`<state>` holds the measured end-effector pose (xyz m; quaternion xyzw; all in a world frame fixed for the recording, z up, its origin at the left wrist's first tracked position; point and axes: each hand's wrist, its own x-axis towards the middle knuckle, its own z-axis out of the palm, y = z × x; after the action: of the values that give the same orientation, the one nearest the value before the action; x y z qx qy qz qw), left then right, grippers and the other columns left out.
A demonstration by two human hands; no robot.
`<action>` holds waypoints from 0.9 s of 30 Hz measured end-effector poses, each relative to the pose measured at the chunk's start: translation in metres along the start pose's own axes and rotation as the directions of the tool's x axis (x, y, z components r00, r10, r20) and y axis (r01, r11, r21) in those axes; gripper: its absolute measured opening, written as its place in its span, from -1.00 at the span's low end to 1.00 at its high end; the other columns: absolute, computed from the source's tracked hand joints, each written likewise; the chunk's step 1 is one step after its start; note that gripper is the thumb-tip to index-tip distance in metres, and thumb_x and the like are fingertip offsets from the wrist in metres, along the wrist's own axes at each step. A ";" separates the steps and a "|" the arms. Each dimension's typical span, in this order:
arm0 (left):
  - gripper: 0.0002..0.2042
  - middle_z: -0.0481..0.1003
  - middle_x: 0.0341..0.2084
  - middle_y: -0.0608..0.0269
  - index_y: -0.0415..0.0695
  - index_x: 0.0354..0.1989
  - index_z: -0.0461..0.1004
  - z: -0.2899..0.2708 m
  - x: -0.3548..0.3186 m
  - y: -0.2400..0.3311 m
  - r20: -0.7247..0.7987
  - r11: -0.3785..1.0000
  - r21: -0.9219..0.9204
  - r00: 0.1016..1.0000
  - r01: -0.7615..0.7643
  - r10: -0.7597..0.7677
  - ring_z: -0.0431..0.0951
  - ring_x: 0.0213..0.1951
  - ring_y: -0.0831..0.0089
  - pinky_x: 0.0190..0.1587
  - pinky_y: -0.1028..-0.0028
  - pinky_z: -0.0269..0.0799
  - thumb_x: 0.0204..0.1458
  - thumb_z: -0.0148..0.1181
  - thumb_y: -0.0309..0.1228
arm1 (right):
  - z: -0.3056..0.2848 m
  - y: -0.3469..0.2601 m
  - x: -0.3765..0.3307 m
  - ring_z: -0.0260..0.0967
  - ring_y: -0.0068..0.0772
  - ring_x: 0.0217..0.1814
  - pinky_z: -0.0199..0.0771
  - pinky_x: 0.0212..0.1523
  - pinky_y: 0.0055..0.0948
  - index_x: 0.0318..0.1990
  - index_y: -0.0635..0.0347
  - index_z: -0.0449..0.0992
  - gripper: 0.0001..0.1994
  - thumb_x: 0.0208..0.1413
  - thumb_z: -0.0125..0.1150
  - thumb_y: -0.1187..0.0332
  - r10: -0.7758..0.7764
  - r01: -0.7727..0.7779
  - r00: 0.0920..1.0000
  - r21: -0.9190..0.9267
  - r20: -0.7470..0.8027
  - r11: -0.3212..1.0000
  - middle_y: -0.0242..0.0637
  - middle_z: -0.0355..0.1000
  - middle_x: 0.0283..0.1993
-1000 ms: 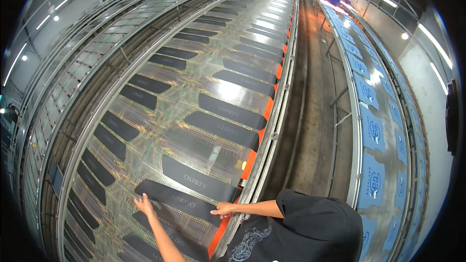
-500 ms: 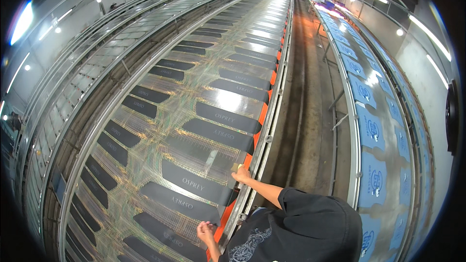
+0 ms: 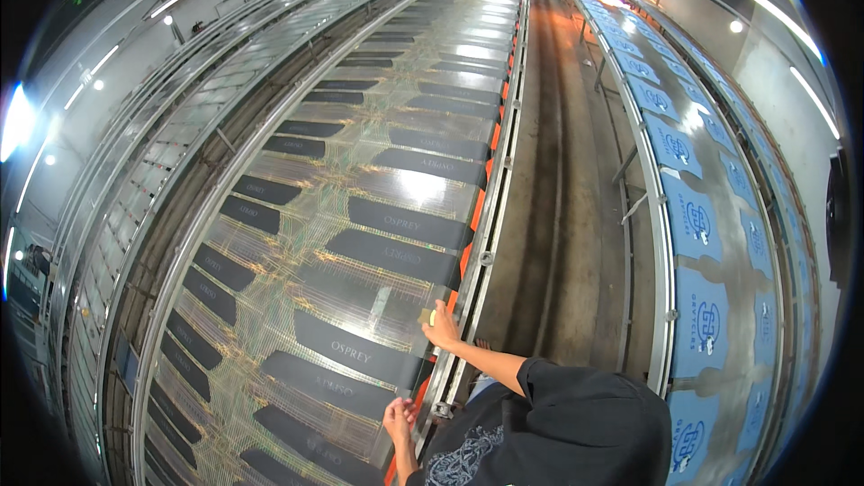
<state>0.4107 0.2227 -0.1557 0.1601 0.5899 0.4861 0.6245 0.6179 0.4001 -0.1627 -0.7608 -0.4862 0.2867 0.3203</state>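
My right hand (image 3: pixel 441 329) reaches over the right edge of the long printing table (image 3: pixel 355 297). A small flat tan-and-yellow piece (image 3: pixel 427 316) sticks out of its closed fingers; its exact kind is unclear. Nearest to that hand lies a dark grey fabric panel (image 3: pixel 351 342) with pale lettering. Closer to me, my left hand (image 3: pixel 399 418) hovers by the table edge with its fingers bunched together. Whatever they may hold is too small to make out. Beside it another dark panel (image 3: pixel 328 385) lies flat on the table.
Rows of dark panels run away along both sides of the table. A metal rail (image 3: pixel 486 256) with stops borders its right edge, above an orange strip. Across the aisle floor (image 3: pixel 567 297), a parallel table carries blue printed pieces (image 3: pixel 697 216). More long tables (image 3: pixel 117 180) stand left.
The view has shifted slightly. My right hand has moved a little left, showing more of the tan-and-yellow piece. My left hand has moved up and to the right, fingers still bunched.
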 end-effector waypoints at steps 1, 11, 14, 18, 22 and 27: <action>-0.75 0.52 -0.29 0.10 -0.21 -0.12 0.38 0.006 0.002 0.000 -0.011 1.000 -0.014 1.000 0.023 -0.024 0.58 -0.37 0.36 -0.46 0.54 0.47 0.14 0.08 -0.29 | -0.005 -0.001 -0.001 0.19 0.16 0.19 0.26 0.14 -0.13 0.12 0.44 0.06 -0.31 -0.13 0.25 0.30 0.019 -0.019 0.998 0.007 0.064 1.000 0.24 0.18 0.14; -0.59 0.37 -0.02 -0.18 -0.35 0.01 0.16 0.104 0.082 -0.029 -0.268 0.894 -0.374 0.895 0.246 -0.358 0.57 -0.22 0.09 -0.32 0.31 0.55 0.14 0.02 -0.28 | -0.015 0.056 0.056 0.51 -0.16 -0.28 0.59 -0.45 -0.23 0.07 0.31 0.11 -0.50 0.02 0.21 0.46 0.227 -0.826 0.419 0.266 0.879 0.498 -0.04 0.32 -0.07; -0.61 0.33 -0.03 -0.22 -0.32 -0.04 0.14 0.126 0.086 -0.045 -0.371 0.801 -0.581 0.831 0.141 -0.415 0.58 -0.27 0.09 -0.36 0.28 0.56 0.09 0.07 -0.31 | -0.018 0.054 0.067 0.51 -0.23 -0.27 0.57 -0.43 -0.32 -0.06 0.23 0.25 -0.67 0.06 0.19 0.41 0.252 -0.863 0.308 0.158 0.917 0.481 -0.16 0.38 -0.17; -0.66 0.34 -0.23 -0.11 -0.26 -0.15 0.16 0.139 0.091 -0.040 -0.571 0.812 -0.583 0.696 0.030 -0.435 0.56 -0.48 0.11 -0.50 0.26 0.55 0.02 0.16 -0.38 | -0.020 0.055 0.087 0.52 -0.29 -0.28 0.55 -0.41 -0.37 -0.10 0.25 0.33 -0.73 0.10 0.15 0.35 0.299 -0.813 0.201 -0.012 0.933 0.582 -0.21 0.43 -0.21; -0.54 0.35 -0.50 0.09 -0.21 -0.07 0.05 0.156 0.089 -0.027 -0.883 0.916 -0.366 0.370 -0.164 -0.287 0.45 -0.61 0.25 -0.64 0.30 0.49 -0.04 0.21 -0.46 | -0.039 0.036 0.113 0.52 -0.32 -0.25 0.53 -0.40 -0.42 -0.06 0.27 0.36 -0.67 0.15 0.11 0.22 0.285 -0.640 0.071 -0.175 0.956 0.748 -0.19 0.47 -0.13; -0.51 0.36 -0.53 0.14 -0.20 -0.07 0.06 0.111 0.077 -0.055 -0.831 0.904 -0.426 0.412 -0.042 -0.373 0.37 -0.72 0.37 -0.73 0.35 0.41 -0.03 0.27 -0.39 | -0.036 0.025 0.108 0.51 -0.40 -0.30 0.53 -0.45 -0.45 -0.11 0.25 0.42 -0.67 0.17 0.07 0.14 0.295 -0.365 -0.126 -0.321 0.947 0.874 -0.19 0.51 -0.22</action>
<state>0.5200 0.2990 -0.2153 -0.3095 0.7364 0.5342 0.2767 0.6977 0.4842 -0.1727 -0.4130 -0.3507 0.8198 -0.1852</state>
